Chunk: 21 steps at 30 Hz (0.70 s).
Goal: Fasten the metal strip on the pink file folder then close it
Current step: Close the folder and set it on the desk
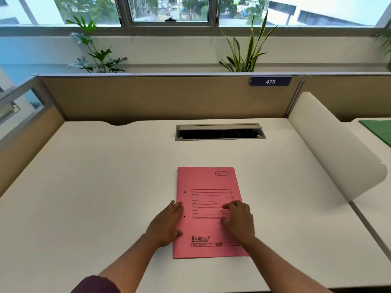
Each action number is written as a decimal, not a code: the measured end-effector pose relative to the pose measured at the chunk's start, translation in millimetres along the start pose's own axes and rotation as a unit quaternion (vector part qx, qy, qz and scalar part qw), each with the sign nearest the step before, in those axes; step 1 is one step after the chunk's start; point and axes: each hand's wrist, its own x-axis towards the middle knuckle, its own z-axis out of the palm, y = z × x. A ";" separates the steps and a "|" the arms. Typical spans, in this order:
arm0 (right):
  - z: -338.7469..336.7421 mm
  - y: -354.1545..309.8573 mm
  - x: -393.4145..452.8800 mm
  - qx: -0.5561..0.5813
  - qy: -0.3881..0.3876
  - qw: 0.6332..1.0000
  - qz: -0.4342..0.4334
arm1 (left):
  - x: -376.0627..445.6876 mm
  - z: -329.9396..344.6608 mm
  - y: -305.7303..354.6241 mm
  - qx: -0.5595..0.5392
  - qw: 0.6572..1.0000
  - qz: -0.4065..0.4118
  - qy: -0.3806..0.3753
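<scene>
A pink file folder (206, 182) lies closed and flat on the white desk (105, 176), its printed front cover facing up. Two small punch holes show near its left edge. My left hand (166, 224) rests flat on the folder's left edge, fingers spread and half on the desk. On the right side of the cover lies my right hand (239, 220), fingers pointing left across the printed form. Neither hand grips anything. The metal strip is not visible.
A cable slot (220, 132) is cut into the desk behind the folder. Tan partition walls (148, 98) close the back and left. A curved white divider (330, 144) bounds the right side, with a green folder (378, 130) on the neighbouring desk.
</scene>
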 end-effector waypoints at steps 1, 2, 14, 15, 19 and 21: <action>4.0 -6.5 3.7 -0.005 -0.022 1.000 -0.020 | 2.2 -0.5 -3.7 -0.001 1.000 0.001 -0.013; 8.1 -13.1 6.6 -0.010 -0.045 0.998 -0.039 | 4.4 -0.8 -6.7 0.000 1.000 0.003 -0.022; 59.8 -78.2 46.9 -0.046 -0.135 0.973 -0.181 | 26.1 2.4 -19.2 0.012 0.999 0.022 -0.044; 61.4 -81.0 52.4 -0.052 -0.134 0.973 -0.178 | 27.1 2.1 -20.7 0.016 0.999 0.029 -0.043; 65.5 -89.5 76.3 -0.078 -0.124 0.974 -0.170 | 28.5 3.0 -26.0 0.014 0.998 0.043 -0.039; 64.6 -93.2 88.6 -0.084 -0.123 0.974 -0.168 | 27.1 6.3 -28.0 0.005 0.998 0.046 -0.037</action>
